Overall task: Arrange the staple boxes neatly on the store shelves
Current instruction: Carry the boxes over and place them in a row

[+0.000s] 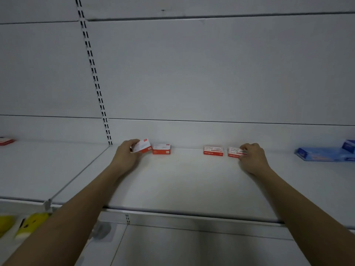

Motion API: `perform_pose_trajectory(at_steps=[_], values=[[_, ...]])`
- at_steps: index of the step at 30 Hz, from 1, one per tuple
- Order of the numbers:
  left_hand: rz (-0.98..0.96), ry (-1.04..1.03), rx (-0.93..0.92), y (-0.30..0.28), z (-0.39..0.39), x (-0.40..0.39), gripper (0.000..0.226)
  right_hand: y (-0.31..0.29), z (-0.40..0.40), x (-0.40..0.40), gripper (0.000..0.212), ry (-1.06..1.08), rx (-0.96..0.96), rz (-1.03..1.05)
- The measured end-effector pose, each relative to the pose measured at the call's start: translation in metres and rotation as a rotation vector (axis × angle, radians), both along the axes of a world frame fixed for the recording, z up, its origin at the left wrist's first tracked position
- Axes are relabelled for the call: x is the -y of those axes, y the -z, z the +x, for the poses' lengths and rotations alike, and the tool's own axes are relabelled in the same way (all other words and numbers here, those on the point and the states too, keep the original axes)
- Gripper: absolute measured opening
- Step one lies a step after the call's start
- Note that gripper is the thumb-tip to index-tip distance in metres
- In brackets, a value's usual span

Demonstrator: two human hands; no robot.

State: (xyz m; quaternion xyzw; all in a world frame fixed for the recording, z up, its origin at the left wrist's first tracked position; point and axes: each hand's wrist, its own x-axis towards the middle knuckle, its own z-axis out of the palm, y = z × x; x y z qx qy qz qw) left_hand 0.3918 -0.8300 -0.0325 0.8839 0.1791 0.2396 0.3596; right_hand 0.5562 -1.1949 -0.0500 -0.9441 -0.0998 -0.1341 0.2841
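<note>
**Four staple boxes at the back of the shelf, two in hand**

A white store shelf [172,189] is seen from above and in front. Four red-and-white staple boxes are ranged along its rear edge, against the back panel [192,73].

The leftmost box [141,146] is tilted and is gripped by the left hand [127,153], fingers curled round its left end. The second box [161,149] stands just beside it, at its 3 o'clock. The third box [213,151] is set well apart, further toward 3 o'clock. The rightmost box [235,152] is pinched at its right end by the right hand [251,156].

A blue package [324,153] is noted at the far right, a red item [5,141] at the far left, and yellow goods [30,223] at 8 o'clock below.
</note>
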Motion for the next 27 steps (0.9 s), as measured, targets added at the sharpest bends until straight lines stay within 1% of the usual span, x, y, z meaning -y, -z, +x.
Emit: perform_pose_trajectory(at_steps=[3, 6, 11, 13, 18, 22, 27], values=[[0.011, -0.042, -0.052, 0.006, 0.013, -0.019, 0.049, 0.005, 0.003, -0.005, 0.035, 0.02, 0.04, -0.012], [0.056, -0.025, -0.098, 0.008, 0.023, -0.024, 0.048, 0.008, 0.002, -0.003, 0.031, 0.019, 0.08, -0.02], [0.145, 0.009, -0.11, 0.017, 0.028, -0.024, 0.044, 0.012, 0.003, -0.001, 0.028, -0.008, 0.118, -0.031], [0.212, 0.029, -0.096, 0.019, 0.026, -0.023, 0.04, 0.012, 0.002, -0.001, 0.028, -0.011, 0.13, -0.037], [0.243, 0.011, -0.023, 0.02, 0.024, -0.024, 0.027, 0.012, -0.004, -0.004, 0.031, -0.028, 0.196, -0.041], [0.261, 0.002, -0.02, 0.02, 0.024, -0.024, 0.027, 0.013, -0.005, -0.004, 0.034, -0.042, 0.197, -0.087], [0.264, 0.005, -0.009, 0.022, 0.023, -0.024, 0.027, 0.014, -0.007, -0.006, 0.031, -0.118, 0.216, -0.153]])
